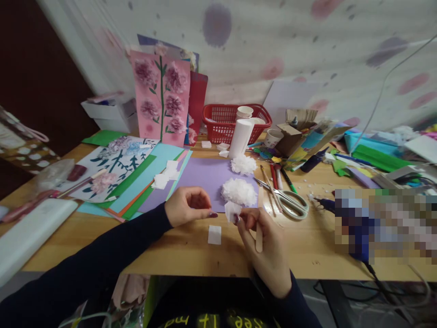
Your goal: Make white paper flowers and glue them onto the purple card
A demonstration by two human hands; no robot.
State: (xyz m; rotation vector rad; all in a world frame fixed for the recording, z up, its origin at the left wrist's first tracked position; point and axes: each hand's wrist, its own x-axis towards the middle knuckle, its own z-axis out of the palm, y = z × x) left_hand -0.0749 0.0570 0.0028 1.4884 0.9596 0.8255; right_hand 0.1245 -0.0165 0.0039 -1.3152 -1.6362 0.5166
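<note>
My right hand (264, 250) pinches a small white paper piece (232, 211) and also has a flat wooden stick (259, 238) against its palm. Just left of it, my left hand (191, 207) is above the table's front part, thumb and fingers apart, holding nothing. A white paper square (215, 234) lies on the wooden table between and below the hands. Two ruffled white paper flowers, one nearer (239, 191) and one farther (243, 164), rest at the right side of a purple sheet (205, 175). More white squares (166, 175) lie in a loose pile left of them.
Scissors (294, 204) and pens lie right of the purple sheet. A blue glue gun (326, 204) is farther right, partly pixelated. Behind stand a white roll (241, 139), a red basket (218, 124) and a pink flower picture (161, 95). Colored sheets (136, 200) spread at left.
</note>
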